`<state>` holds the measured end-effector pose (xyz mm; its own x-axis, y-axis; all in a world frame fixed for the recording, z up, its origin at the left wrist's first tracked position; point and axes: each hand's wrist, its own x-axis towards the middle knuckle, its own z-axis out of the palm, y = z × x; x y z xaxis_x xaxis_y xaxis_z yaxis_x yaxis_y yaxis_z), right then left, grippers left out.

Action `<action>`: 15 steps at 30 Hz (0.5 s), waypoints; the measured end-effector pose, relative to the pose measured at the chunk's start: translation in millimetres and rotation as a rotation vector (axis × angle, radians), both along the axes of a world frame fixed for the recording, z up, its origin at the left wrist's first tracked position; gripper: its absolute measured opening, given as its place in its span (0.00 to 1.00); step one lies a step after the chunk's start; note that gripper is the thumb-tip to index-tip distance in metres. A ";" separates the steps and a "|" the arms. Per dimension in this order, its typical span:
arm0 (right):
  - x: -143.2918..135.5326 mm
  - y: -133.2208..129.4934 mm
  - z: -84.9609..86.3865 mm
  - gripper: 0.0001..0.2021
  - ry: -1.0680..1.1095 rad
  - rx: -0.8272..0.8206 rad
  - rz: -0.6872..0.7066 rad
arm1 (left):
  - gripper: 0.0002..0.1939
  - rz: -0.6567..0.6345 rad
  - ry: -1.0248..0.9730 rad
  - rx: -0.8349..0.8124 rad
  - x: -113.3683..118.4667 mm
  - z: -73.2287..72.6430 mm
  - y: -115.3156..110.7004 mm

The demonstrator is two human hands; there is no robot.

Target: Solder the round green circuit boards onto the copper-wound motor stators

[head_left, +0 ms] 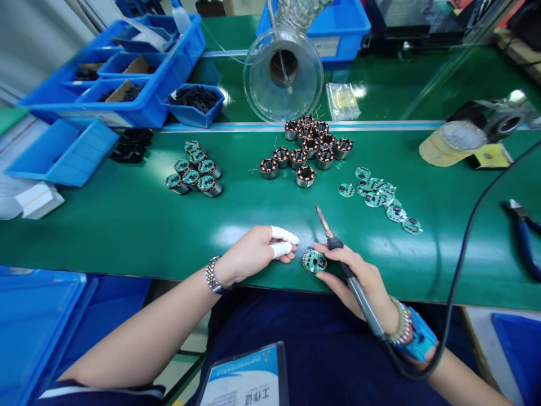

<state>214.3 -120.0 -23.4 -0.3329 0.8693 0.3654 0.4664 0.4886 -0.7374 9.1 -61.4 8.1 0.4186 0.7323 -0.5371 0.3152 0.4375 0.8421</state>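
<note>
My right hand (363,282) has a soldering iron (358,290) lying across it, the tip pointing away from me. The thumb and forefinger of the same hand grip a motor stator topped with a round green circuit board (314,261), low over the mat. Just left of it is my left hand (257,252), with white finger cots on thumb and forefinger. Those fingertips come close together in a pinch; whatever may be between them is too small to make out. Beyond my hands stand several bare copper-wound stators (306,176).
Several stators with boards (207,185) stand at left; loose round circuit boards (396,212) lie at right. A clear fume hood (283,73) stands behind. Blue parts bins (196,105) fill the back left. Pliers (524,237) lie far right. The iron's cord (459,265) arcs along the right.
</note>
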 end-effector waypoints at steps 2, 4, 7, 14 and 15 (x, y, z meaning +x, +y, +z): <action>0.8 -0.1 0.0 0.20 0.000 0.003 -0.015 | 0.12 -0.007 0.003 0.056 -2.2 -4.1 -7.0; 2.1 -0.4 -1.4 0.20 0.007 -0.022 -0.017 | 0.15 -0.051 0.000 0.124 -2.5 -7.2 -14.5; 4.1 -1.9 -6.2 0.22 0.087 -0.103 -0.025 | 0.20 -0.160 0.040 0.313 2.2 -8.0 -25.3; 1.3 2.2 -8.6 0.20 0.398 -0.166 -0.184 | 0.31 -0.279 0.303 0.896 29.9 -12.3 -37.6; 2.1 4.2 -6.9 0.19 0.395 -0.146 -0.196 | 0.30 -0.277 0.328 0.916 30.3 -14.1 -35.6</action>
<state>216.3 -115.7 -30.3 -0.0170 0.9538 0.3001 0.2096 0.2968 -0.9316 39.4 -97.0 -6.1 0.5688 0.8200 0.0641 0.5837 -0.4573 0.6710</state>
